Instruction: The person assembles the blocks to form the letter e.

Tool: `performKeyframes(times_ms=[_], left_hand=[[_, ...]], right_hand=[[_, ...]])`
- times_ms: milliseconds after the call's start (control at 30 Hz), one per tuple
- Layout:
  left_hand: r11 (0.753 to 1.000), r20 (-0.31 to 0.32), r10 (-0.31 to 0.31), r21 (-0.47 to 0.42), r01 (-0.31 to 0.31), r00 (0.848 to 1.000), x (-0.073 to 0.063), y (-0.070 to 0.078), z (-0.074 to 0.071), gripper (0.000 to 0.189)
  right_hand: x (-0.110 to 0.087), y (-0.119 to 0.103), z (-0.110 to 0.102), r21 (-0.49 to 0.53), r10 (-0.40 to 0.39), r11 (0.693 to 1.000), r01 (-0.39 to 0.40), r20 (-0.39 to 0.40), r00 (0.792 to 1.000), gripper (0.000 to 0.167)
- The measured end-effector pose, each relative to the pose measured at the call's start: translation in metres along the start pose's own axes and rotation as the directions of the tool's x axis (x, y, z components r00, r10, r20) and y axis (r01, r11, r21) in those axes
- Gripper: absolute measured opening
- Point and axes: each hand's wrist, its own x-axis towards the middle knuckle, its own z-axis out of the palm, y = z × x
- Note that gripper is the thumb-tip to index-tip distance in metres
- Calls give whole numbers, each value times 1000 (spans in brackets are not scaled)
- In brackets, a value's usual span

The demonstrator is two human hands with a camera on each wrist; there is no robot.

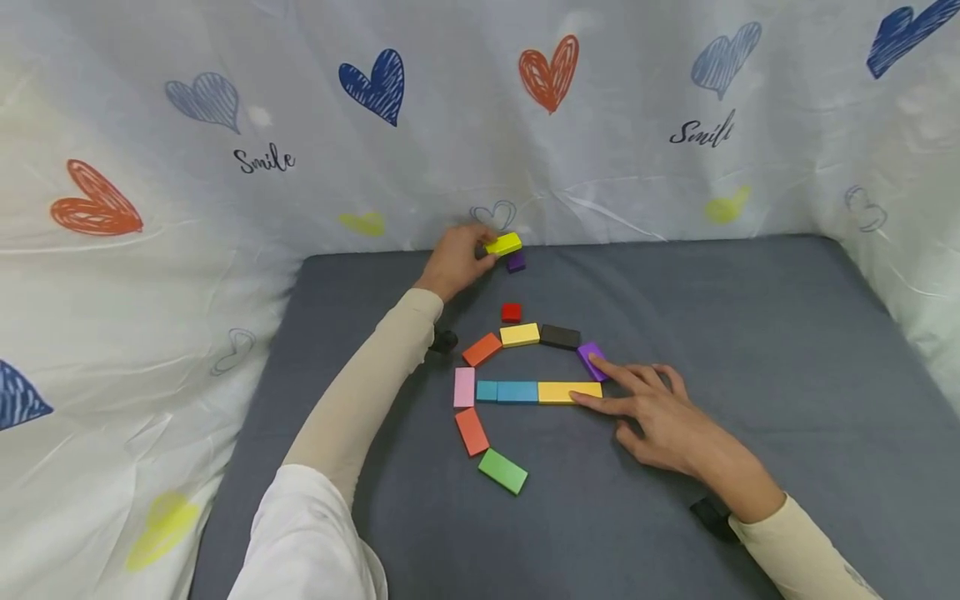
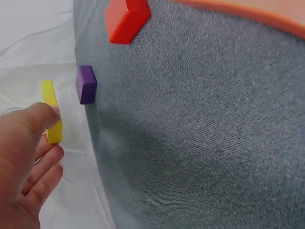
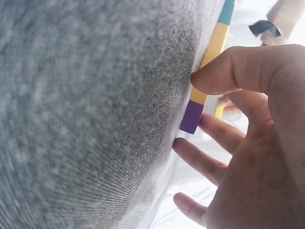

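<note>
At the far edge of the cloth my left hand (image 1: 459, 260) pinches a yellow block (image 1: 504, 244) between thumb and fingers. A dark purple block (image 1: 516, 262) lies just beneath it, seen also in the left wrist view. My right hand (image 1: 667, 421) is spread out, one fingertip on a purple block (image 1: 590, 358) and another on the long yellow piece (image 1: 555, 392). This yellow piece lines up with a blue block (image 1: 517, 392) and a teal block (image 1: 487, 391). The right wrist view shows the right hand's other fingers loosely extended.
A curve runs through pink (image 1: 464, 387), orange (image 1: 482, 349), yellow (image 1: 520, 335) and black (image 1: 560, 337) blocks. Below are a red-orange block (image 1: 472, 431) and a green block (image 1: 503, 471). A red block (image 1: 512, 312) stands above the curve. A patterned white curtain (image 1: 465, 150) borders the grey cloth (image 1: 750, 350).
</note>
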Motion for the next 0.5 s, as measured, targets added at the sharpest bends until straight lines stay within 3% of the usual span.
performKeyframes(times_ms=[133, 267, 400, 500], left_hand=[[999, 15, 35, 6, -35, 999, -6, 7, -7, 29], [994, 9, 110, -1, -110, 994, -16, 14, -14, 24], [974, -5, 227, -23, -227, 974, -29, 21, -19, 15], [961, -14, 273, -40, -273, 962, -41, 28, -21, 13]], right_hand=[[1, 0, 1, 4, 0, 1000, 0, 2, 1000, 69], [1, 0, 2, 3, 0, 1000, 0, 7, 1000, 70], [1, 1, 1, 1, 7, 1000, -7, 15, 1000, 69], [2, 1, 0, 0, 11, 1000, -11, 17, 1000, 69]])
